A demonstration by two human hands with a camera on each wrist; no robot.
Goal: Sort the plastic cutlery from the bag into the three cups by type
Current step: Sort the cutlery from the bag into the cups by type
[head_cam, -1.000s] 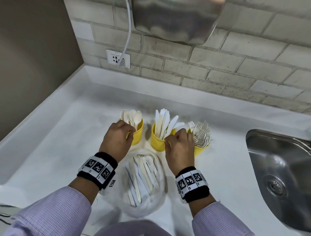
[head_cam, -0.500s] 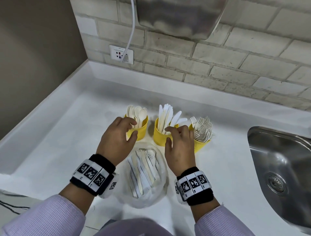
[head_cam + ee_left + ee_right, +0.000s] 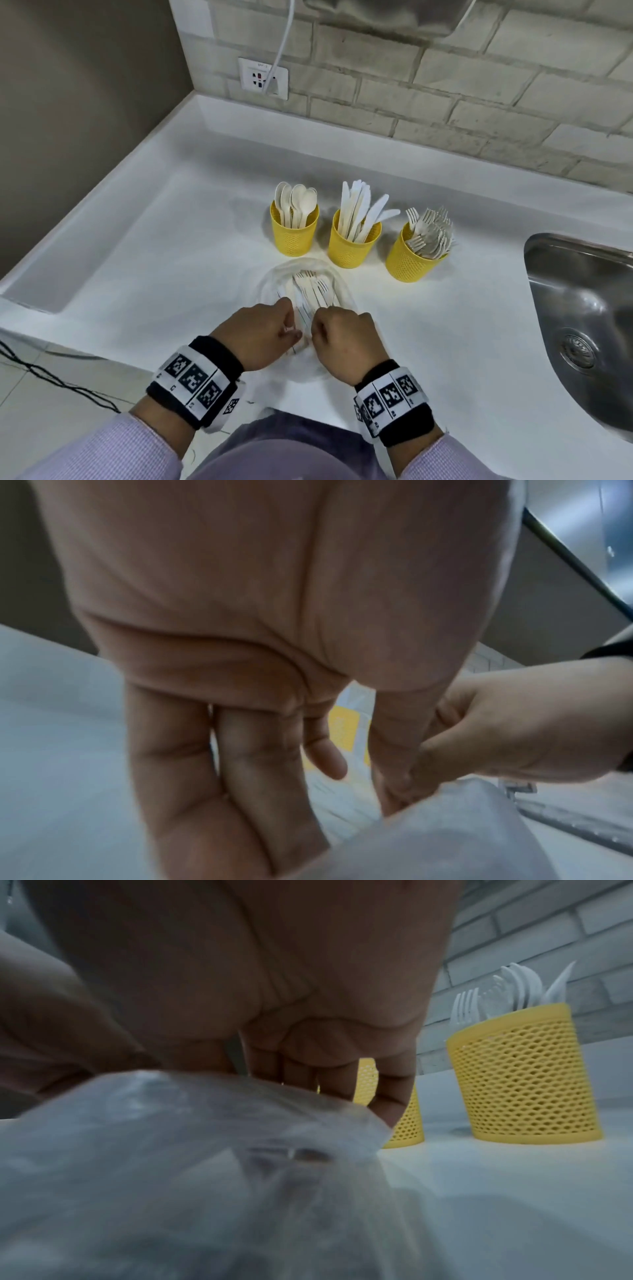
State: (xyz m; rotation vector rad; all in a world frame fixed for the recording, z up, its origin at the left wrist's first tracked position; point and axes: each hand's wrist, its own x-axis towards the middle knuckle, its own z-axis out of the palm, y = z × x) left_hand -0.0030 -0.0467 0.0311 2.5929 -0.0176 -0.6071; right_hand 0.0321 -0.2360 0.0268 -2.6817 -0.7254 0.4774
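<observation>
Your left hand (image 3: 260,334) sits at the near end of the clear bag (image 3: 274,281), thumb and forefinger pinched together on the plastic there; in the left wrist view the other fingers (image 3: 192,777) hang straight down toward the counter (image 3: 144,274). Just beside it, your right hand (image 3: 344,337) is curled the same way, its fingertips nipping the bag's edge so the two hands nearly touch at the mouth. The right wrist view shows crumpled film bunched under that hand, but exactly how much plastic each pinch holds you cannot tell. The bag lies flat with its long axis running from 6 toward 12 o'clock, and the loose cutlery (image 3: 313,289) inside lies along that same line, fork tines pointing to 12 o'clock, away from you. Beyond the bag stand three yellow mesh cups in a row. At about 11 o'clock from the bag is the spoon cup (image 3: 294,233), bowls upright. At 12 o'clock is the knife cup (image 3: 352,245), blades fanned up and leaning toward 1 o'clock. At about 2 o'clock is the fork cup (image 3: 411,260), tilted slightly, tines leaning toward the steel sink (image 3: 582,308) at 3 o'clock.
</observation>
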